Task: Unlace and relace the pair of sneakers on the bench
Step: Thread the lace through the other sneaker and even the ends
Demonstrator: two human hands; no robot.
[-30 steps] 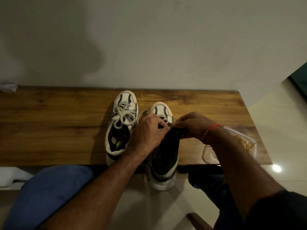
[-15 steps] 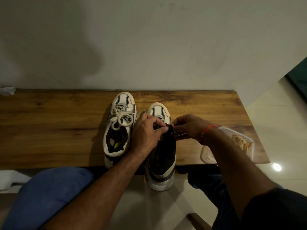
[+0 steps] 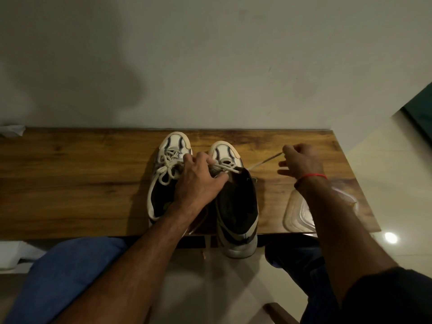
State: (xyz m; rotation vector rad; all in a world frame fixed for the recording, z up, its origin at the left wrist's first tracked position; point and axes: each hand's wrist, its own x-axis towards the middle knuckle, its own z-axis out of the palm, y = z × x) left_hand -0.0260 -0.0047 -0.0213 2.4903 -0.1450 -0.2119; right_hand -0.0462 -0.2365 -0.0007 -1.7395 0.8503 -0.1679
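From the head view, two white and black sneakers stand side by side on the wooden bench [image 3: 70, 183], toes toward its back edge by the wall and heels toward its front edge. The left sneaker [image 3: 167, 174] sits wholly on the bench top with its cream lace [image 3: 167, 170] tied in a loose bow over the tongue. The right sneaker [image 3: 236, 199] lies just beside it, nearer the front, and its heel hangs past the bench's front edge. The left hand [image 3: 199, 181] rests across the gap between the two shoes, its fingers curled down onto the throat of the right sneaker, where they press and grip the crossed strands of that shoe's lace [image 3: 264, 162]; the back of the hand hides the lower part of the left sneaker's bow. The right hand [image 3: 300, 163], with a red thread [image 3: 312, 176] round its wrist, is held above the bench toward its right end, well apart from the shoe. Its thumb and forefinger pinch the free end of the lace, which runs taut and slanting from the top eyelets of the right sneaker up to the pinch; the other fingers are loosely spread below. A clear plastic container [image 3: 297, 218] lies at the front right corner of the bench, partly under the right forearm. A crumpled white scrap [image 3: 12, 130] sits at the back left corner. Blue-clad knees [image 3: 70, 274] show below the front edge.
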